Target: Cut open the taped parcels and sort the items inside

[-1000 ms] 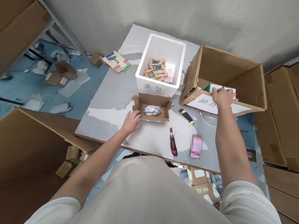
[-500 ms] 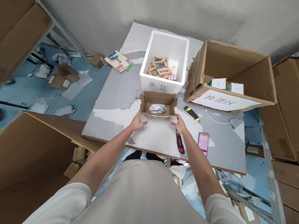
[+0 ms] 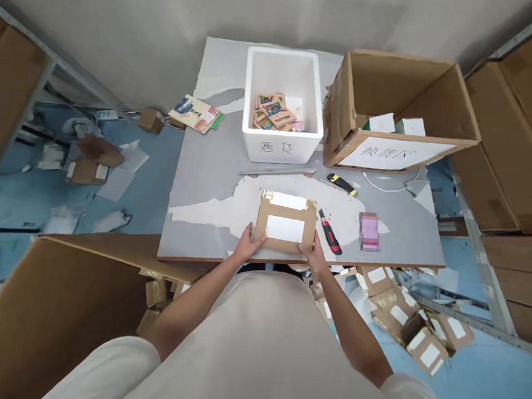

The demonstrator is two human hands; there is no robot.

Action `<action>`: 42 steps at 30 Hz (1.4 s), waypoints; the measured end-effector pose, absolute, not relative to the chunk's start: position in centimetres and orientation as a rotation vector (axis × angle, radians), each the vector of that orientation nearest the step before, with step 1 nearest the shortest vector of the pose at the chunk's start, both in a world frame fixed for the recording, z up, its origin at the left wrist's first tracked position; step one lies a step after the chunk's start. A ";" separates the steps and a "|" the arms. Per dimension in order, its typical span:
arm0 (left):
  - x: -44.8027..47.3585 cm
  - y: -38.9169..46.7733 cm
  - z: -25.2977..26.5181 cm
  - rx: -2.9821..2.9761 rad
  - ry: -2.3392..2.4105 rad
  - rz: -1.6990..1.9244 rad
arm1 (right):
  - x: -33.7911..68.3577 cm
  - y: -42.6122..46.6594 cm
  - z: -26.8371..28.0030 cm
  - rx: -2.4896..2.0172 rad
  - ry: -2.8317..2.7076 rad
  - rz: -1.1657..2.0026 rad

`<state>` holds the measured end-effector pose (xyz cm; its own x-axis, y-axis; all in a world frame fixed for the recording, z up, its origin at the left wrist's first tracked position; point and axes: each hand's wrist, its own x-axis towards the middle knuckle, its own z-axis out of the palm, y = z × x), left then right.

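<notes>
Both hands hold a small cardboard box (image 3: 284, 244) over the front of the table, its labelled face turned up to me. My left hand (image 3: 247, 245) grips the lower left corner, thumb on the face. On the lower right corner, my right hand (image 3: 314, 253) closes in the same way. White labels and strips of shiny tape show on the box; what is inside is hidden. Just right of it lies a red and black utility knife (image 3: 331, 233). Farther back is a yellow and black utility knife (image 3: 342, 184).
A white foam box (image 3: 281, 147) with several booklets stands behind. Right of it is a large carton (image 3: 399, 154) holding white boxes. A phone (image 3: 370, 232) lies at right, books (image 3: 196, 114) at back left. A big open carton (image 3: 58, 306) stands at left; parcels (image 3: 395, 309) litter the floor.
The small box stood open towards me with something whitish inside; now its labelled face shows and it is nearer my body. My hands have closed on its lower corners. The view has shifted.
</notes>
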<state>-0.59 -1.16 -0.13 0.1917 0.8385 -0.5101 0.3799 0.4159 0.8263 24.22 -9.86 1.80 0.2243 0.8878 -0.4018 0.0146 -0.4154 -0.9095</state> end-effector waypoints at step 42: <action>27.7 -12.5 0.8 1.426 0.552 -0.387 | 29.3 -47.5 -0.3 -2.285 0.197 0.341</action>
<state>27.73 -12.53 0.80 0.8162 0.0728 -0.5731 0.5637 0.1168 0.8177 29.28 -47.47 -0.35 0.9517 -0.0327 -0.3053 -0.2480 -0.6682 -0.7014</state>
